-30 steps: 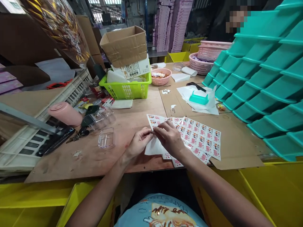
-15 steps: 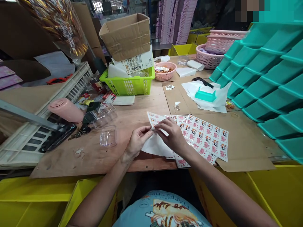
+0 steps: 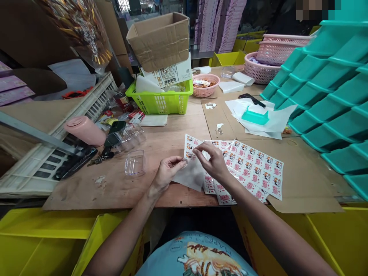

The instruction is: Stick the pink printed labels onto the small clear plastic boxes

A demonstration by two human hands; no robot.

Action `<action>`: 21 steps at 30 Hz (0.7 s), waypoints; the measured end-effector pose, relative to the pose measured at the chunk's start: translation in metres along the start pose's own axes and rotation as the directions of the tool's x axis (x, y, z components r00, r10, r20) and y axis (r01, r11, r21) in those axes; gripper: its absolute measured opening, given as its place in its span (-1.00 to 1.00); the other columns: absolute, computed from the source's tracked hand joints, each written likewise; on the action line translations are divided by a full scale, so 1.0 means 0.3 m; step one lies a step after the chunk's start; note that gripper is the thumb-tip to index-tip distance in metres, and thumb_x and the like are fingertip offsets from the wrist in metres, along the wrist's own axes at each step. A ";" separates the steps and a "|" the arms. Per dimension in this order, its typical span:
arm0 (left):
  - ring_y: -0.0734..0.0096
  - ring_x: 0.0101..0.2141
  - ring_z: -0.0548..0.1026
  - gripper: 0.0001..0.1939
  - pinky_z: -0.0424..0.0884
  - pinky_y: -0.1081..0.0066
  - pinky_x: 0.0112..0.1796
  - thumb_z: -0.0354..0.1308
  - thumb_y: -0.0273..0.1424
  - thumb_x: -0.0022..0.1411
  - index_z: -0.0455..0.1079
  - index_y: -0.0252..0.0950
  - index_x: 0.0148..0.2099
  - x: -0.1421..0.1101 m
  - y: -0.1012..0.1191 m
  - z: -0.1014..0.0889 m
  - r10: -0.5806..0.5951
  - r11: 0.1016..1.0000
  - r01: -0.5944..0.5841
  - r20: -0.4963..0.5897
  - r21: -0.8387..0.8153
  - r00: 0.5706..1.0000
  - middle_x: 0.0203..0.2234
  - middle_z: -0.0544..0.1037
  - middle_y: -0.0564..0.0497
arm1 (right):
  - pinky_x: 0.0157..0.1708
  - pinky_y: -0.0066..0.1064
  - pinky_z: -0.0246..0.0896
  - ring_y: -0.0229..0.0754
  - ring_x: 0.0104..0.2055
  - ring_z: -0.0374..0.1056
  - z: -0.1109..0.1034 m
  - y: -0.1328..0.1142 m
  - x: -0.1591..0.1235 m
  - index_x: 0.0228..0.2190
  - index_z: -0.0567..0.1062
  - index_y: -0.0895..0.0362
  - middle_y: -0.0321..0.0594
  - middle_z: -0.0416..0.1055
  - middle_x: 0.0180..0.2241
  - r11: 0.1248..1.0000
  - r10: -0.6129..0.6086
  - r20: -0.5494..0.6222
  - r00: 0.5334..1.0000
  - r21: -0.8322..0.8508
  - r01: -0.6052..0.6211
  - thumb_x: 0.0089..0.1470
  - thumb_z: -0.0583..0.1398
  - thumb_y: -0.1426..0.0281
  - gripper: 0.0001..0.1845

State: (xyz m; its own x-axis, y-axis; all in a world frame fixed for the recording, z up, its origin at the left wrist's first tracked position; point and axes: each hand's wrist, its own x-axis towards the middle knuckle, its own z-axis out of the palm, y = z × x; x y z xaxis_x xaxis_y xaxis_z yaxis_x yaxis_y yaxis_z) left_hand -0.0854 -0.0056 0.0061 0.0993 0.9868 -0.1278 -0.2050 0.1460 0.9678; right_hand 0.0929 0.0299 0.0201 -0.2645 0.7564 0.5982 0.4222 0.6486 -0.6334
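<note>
My left hand (image 3: 168, 172) is closed in a pinch on the edge of a sticker sheet (image 3: 189, 142) printed with small cartoon figures. The sheet's lower part shows a plain white side. Just to the right, my right hand (image 3: 212, 160) hovers over the same sheet, thumb and forefinger pressed together; whatever lies between them is too small to make out. Several more sticker sheets (image 3: 255, 168) with pink and orange prints lie fanned out under and beside my right forearm. A clear plastic box (image 3: 135, 163) rests on the table left of my left hand.
A green basket (image 3: 161, 101) holding cardboard boxes stands at the back. Teal trays (image 3: 324, 99) are stacked high on the right. One teal tray (image 3: 255, 116) sits on white paper. A pink bottle (image 3: 84, 130) lies at left, near keys (image 3: 99, 157). Yellow bins flank the table's front edge.
My right hand has drawn slightly up and right, away from my left fingertips. More of the sheet's printed face now shows between the hands. The whole view has shifted a little.
</note>
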 end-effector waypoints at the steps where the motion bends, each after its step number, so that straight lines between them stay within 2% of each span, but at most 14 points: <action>1: 0.48 -0.37 0.48 -0.80 0.38 0.49 -0.27 0.37 -0.33 0.05 0.58 -0.32 -0.27 0.001 -0.001 -0.002 0.015 1.000 -0.015 0.006 -0.003 1.000 -0.39 0.61 0.01 | -0.23 -0.24 0.24 -0.11 -0.27 0.31 -0.001 -0.008 -0.002 -0.32 0.47 0.12 -0.16 0.44 -0.35 0.999 -0.050 0.038 0.998 -0.016 0.051 0.21 0.16 0.45 -0.92; 3: 0.46 -0.33 0.49 -0.79 0.39 0.48 -0.24 0.35 -0.33 0.09 0.58 -0.31 -0.22 0.004 -0.002 -0.003 0.072 0.997 -0.072 0.038 0.006 0.997 -0.35 0.61 0.01 | -0.20 -0.23 0.24 -0.07 -0.21 0.28 0.005 -0.027 -0.009 -0.28 0.48 0.13 -0.10 0.45 -0.30 0.987 -0.141 0.114 0.983 -0.058 0.148 0.21 0.15 0.47 -0.90; 5: 0.44 -0.29 0.49 -0.80 0.38 0.48 -0.22 0.33 -0.33 0.11 0.59 -0.30 -0.20 0.005 -0.004 -0.004 0.138 0.989 -0.141 0.072 0.038 0.988 -0.32 0.60 0.00 | -0.23 -0.23 0.22 -0.07 -0.24 0.24 0.019 -0.040 -0.014 -0.33 0.47 0.13 -0.09 0.43 -0.34 0.981 -0.160 0.145 0.976 -0.086 0.174 0.21 0.11 0.50 -0.86; 8: 0.45 -0.30 0.49 -0.81 0.38 0.50 -0.23 0.35 -0.33 0.09 0.59 -0.31 -0.24 0.004 -0.008 -0.007 0.165 0.984 -0.169 0.071 0.059 0.984 -0.35 0.59 0.02 | -0.27 -0.26 0.19 -0.10 -0.32 0.24 0.042 -0.034 -0.011 -0.44 0.44 0.12 -0.16 0.39 -0.44 1.000 -0.013 0.054 0.998 -0.012 0.013 0.17 0.14 0.48 -0.85; 11: 0.45 -0.39 0.49 -0.76 0.41 0.48 -0.30 0.37 -0.29 0.05 0.57 -0.33 -0.26 0.002 -0.012 -0.013 0.059 0.998 -0.059 0.023 0.005 0.998 -0.41 0.59 0.00 | -0.32 -0.31 0.18 -0.16 -0.38 0.27 0.051 -0.010 0.001 -0.48 0.43 0.11 -0.23 0.38 -0.48 0.982 0.170 -0.063 0.983 0.098 -0.164 0.15 0.16 0.43 -0.84; 13: 0.44 -0.43 0.50 -0.72 0.42 0.45 -0.34 0.37 -0.26 0.04 0.56 -0.36 -0.25 0.005 -0.017 -0.023 0.003 1.000 -0.003 -0.007 -0.019 1.000 -0.43 0.60 -0.03 | -0.35 -0.35 0.19 -0.20 -0.41 0.29 0.045 0.007 0.011 -0.47 0.43 0.12 -0.25 0.39 -0.49 0.970 0.213 -0.084 0.973 0.136 -0.201 0.15 0.17 0.39 -0.84; 16: 0.38 -0.42 0.51 -0.73 0.45 0.38 -0.33 0.33 -0.24 0.05 0.55 -0.36 -0.28 0.027 -0.030 -0.055 0.051 0.994 -0.043 -0.083 0.098 0.995 -0.44 0.59 -0.04 | -0.37 -0.39 0.24 -0.21 -0.39 0.32 0.014 0.037 0.031 -0.43 0.42 0.12 -0.25 0.39 -0.45 0.948 0.271 -0.125 0.955 0.209 -0.241 0.19 0.16 0.31 -0.81; 19: 0.25 -0.31 0.51 -0.79 0.48 0.26 -0.23 0.30 -0.30 0.05 0.54 -0.35 -0.30 0.059 -0.037 -0.090 0.136 0.964 -0.091 -0.169 0.251 0.976 -0.40 0.58 -0.08 | -0.38 -0.41 0.26 -0.25 -0.41 0.30 -0.032 0.066 0.058 -0.39 0.35 0.11 -0.28 0.34 -0.45 0.904 0.371 -0.282 0.885 0.326 -0.275 0.24 0.08 0.24 -0.76; 21: 0.15 -0.09 0.47 -0.74 0.41 0.16 -0.02 0.29 -0.41 0.02 0.55 -0.31 -0.18 0.072 -0.030 -0.089 0.232 0.934 -0.150 -0.231 0.325 0.945 -0.21 0.55 -0.13 | -0.37 -0.41 0.25 -0.26 -0.43 0.28 -0.050 0.062 0.072 -0.41 0.34 0.11 -0.30 0.32 -0.46 0.883 0.417 -0.374 0.828 0.385 -0.270 0.22 0.12 0.23 -0.76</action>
State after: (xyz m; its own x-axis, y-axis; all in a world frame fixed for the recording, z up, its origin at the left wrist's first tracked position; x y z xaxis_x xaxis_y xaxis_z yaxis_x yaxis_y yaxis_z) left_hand -0.1075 0.0163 -0.0110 -0.1786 0.9824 0.0540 0.1099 -0.0346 0.9933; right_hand 0.1082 0.0570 0.0285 0.2814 0.8651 0.4153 0.1106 0.4007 -0.9095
